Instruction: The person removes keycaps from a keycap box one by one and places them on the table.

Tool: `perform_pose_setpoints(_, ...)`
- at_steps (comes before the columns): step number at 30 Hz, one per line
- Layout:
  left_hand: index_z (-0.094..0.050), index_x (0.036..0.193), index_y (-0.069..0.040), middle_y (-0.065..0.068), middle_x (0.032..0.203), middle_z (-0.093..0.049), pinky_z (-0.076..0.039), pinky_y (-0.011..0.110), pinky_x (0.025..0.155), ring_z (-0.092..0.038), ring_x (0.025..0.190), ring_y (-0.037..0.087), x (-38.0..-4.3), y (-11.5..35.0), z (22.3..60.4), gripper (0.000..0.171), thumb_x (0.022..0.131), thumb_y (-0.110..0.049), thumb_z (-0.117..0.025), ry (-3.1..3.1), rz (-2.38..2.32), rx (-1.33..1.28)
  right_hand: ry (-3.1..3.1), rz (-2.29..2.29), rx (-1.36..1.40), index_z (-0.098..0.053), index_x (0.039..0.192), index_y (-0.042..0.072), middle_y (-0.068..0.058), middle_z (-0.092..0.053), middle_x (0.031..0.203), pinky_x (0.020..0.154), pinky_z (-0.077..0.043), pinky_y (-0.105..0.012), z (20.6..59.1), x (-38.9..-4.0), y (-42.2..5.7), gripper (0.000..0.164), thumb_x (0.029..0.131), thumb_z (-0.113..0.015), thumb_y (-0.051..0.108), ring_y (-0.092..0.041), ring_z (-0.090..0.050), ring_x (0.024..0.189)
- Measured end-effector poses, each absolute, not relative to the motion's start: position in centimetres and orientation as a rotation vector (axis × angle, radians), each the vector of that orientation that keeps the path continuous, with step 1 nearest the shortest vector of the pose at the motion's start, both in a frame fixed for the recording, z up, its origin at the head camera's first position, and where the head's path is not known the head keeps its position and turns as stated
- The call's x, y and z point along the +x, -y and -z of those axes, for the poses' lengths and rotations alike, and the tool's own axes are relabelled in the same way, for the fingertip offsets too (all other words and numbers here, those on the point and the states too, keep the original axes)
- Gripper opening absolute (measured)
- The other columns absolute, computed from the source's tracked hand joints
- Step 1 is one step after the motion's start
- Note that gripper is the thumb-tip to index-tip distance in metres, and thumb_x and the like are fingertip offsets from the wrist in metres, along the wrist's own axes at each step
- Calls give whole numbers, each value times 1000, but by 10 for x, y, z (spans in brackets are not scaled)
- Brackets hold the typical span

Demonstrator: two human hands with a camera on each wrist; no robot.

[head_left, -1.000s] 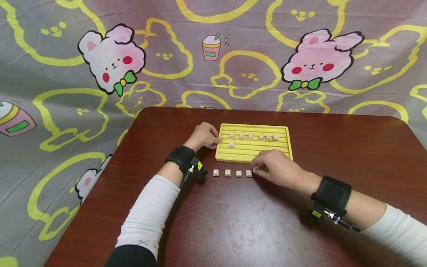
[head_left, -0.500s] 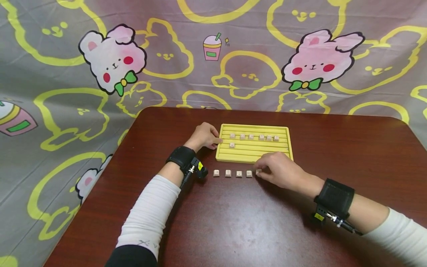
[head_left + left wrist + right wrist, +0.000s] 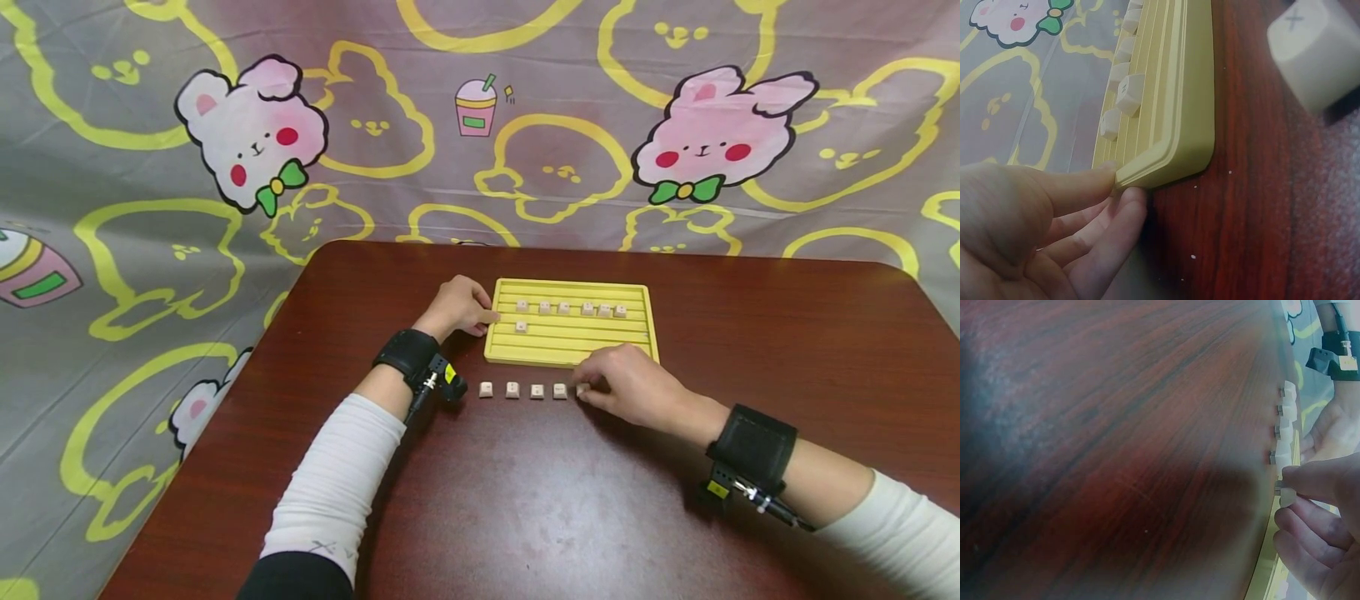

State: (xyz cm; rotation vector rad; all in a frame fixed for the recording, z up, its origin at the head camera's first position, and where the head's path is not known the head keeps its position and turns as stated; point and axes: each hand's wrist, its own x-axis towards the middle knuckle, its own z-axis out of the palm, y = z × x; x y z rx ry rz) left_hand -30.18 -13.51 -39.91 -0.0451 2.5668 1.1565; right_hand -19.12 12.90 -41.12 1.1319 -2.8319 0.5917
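A yellow ridged tray (image 3: 570, 345) lies on the table with several white keycaps standing along its ridges. My left hand (image 3: 459, 305) grips the tray's left edge; in the left wrist view the thumb (image 3: 1082, 187) lies on the rim and a finger presses below it. In front of the tray runs a row of loose keycaps, one marked with an X-like sign (image 3: 1294, 25). At the right end of that row my right hand (image 3: 633, 385) pinches another keycap (image 3: 1287, 497) between thumb and fingers, close to the tabletop. Its top marking is hidden.
The dark red wooden table (image 3: 525, 492) reaches back to a patterned cloth (image 3: 555, 75). A keycap (image 3: 559, 391) sits just left of my right fingertips. Another keycap (image 3: 521, 327) stands alone on a nearer ridge of the tray.
My right hand has shifted slightly right and toward me with the keycap, widening the gap to its neighbour in the row. The left hand and tray have stayed put.
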Motion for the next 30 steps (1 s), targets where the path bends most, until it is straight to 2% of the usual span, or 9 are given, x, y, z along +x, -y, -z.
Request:
perform_pose_setpoints(21,-67,105,2,20,110,-63,-64,29,67,-71,69,19,-302,135,398,24,88,-12,-76,-2571,-1137,-54,2849,-632,1134,-77,97,18,7,-75,92,68,-55,-25,416,-192,-130,14,86,-75,10,-7,-68,84)
perform_pose_setpoints(30,-67,104,2,20,110,-63,-64,29,67,-72,70,19,-302,135,397,23,88,-12,-76,-2568,-1139,-62,2860,-627,1125,-76,96,18,7,-74,88,67,-56,-24,418,-194,-129,12,85,-76,12,-5,-67,80)
